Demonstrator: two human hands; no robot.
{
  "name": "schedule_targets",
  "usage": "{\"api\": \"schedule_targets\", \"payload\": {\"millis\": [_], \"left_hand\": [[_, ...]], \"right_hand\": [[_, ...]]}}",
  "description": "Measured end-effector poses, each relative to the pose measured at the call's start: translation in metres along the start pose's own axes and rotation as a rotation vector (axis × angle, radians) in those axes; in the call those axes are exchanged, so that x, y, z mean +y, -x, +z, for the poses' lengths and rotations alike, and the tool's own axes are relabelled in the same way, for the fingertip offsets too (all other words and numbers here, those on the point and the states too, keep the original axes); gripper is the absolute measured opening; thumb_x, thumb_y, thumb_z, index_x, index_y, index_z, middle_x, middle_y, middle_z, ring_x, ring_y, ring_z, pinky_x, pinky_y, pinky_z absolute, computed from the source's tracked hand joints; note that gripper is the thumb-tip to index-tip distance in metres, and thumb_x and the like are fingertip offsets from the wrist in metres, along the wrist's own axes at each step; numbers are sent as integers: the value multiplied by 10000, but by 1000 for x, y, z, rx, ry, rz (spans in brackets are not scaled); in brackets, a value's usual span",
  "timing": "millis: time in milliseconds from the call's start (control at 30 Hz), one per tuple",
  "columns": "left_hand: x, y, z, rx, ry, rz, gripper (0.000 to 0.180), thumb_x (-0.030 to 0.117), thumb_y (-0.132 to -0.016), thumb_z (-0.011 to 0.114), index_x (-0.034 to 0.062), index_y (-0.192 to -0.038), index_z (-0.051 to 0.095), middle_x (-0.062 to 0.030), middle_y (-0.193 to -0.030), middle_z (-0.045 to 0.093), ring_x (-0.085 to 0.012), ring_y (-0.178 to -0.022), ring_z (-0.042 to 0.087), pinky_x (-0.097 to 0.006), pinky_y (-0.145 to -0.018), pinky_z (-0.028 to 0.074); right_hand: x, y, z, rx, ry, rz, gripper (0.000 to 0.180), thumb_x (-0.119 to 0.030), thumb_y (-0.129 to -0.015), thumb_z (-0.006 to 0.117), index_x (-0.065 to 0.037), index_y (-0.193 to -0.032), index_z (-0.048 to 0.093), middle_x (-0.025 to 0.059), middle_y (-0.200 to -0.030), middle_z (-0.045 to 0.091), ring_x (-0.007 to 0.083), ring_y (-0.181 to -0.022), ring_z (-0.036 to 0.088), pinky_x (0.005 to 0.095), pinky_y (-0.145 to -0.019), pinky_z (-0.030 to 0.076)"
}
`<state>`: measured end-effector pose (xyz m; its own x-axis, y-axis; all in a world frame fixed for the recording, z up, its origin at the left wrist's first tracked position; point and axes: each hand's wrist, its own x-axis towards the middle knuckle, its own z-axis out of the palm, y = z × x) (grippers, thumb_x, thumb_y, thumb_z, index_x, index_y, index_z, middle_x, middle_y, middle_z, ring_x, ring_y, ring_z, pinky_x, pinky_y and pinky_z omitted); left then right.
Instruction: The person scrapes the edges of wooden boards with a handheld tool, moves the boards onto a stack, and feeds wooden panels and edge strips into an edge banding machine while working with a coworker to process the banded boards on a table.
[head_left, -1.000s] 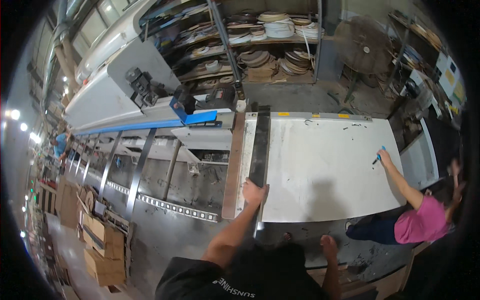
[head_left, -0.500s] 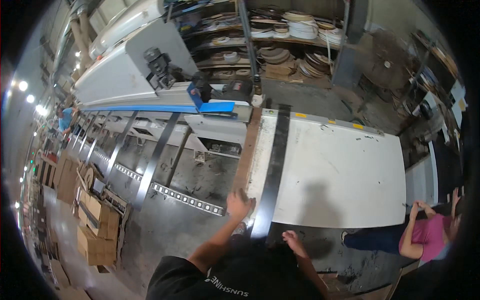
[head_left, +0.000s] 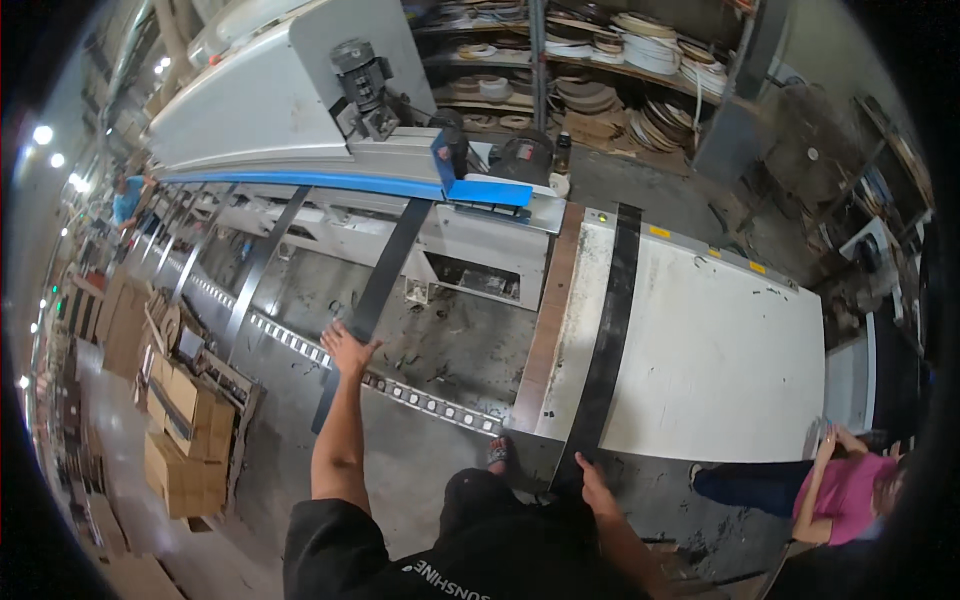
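Note:
My left hand (head_left: 348,352), fingers spread and palm down, rests on a long dark board strip (head_left: 385,275) that runs from the machine's blue-edged side across the roller rail. A second dark strip (head_left: 612,310) lies across the white table (head_left: 720,350), its near end jutting past the table's front edge. At that end is my right hand (head_left: 597,485), thumb along the strip's right edge; the other fingers are mostly hidden, and it appears to grip the strip. A brown wood-grain strip (head_left: 550,320) borders the table on the left.
The roller rail (head_left: 430,402) stretches left below the machine (head_left: 250,100), with more strips across it. Cardboard boxes (head_left: 185,440) are stacked at the left. A person in a pink top (head_left: 850,490) stands at the right. Shelves (head_left: 600,60) at the back hold coiled banding.
My left hand has moved from the brown strip by the table leftward to the dark strip on the rail. My right hand has come against the table strip's near end. The view has shifted.

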<state>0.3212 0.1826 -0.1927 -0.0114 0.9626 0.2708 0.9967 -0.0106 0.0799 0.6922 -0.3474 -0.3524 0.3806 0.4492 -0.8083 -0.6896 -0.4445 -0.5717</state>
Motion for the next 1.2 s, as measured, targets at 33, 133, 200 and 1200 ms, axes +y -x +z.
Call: {"api": "schedule_targets", "payload": {"millis": [33, 133, 200, 1200], "left_hand": [[5, -7, 7, -7, 16, 27, 1226, 441, -674, 899, -47, -1570, 219, -309, -1510, 411, -473, -1411, 382, -526, -1198, 298], [5, -8, 22, -418, 293, 94, 1162, 405, -652, 904, -68, -1526, 302, -292, -1413, 517, -441, -1306, 513, -473, -1112, 424], [3, 16, 32, -237, 356, 190, 1046, 354, -637, 907, -75, -1453, 413, -301, -1335, 571, -445, -1248, 560, -460, -1072, 458], [353, 287, -104, -583, 713, 227, 930, 371, -666, 882, -43, -1400, 490, -257, -1309, 620, -400, -1240, 603, -448, -1040, 479]], "right_hand": [[-2, -3, -4, 31, -3, -2, 815, -405, -915, 770, 13, -1516, 411, 141, -1521, 487, 321, -1407, 424, 428, -1157, 325], [-3, 6, 1, 2, -73, -20, 782, -411, -925, 756, 13, -1499, 436, 147, -1498, 512, 326, -1379, 459, 436, -1134, 357], [-1, 5, 4, 50, -46, -13, 760, -410, -927, 753, 12, -1485, 458, 146, -1485, 525, 324, -1356, 484, 436, -1122, 370], [6, -6, -41, 144, 290, -127, 616, -534, -999, 615, -29, -1353, 608, 115, -1298, 651, 223, -1149, 601, 371, -983, 478]]}}
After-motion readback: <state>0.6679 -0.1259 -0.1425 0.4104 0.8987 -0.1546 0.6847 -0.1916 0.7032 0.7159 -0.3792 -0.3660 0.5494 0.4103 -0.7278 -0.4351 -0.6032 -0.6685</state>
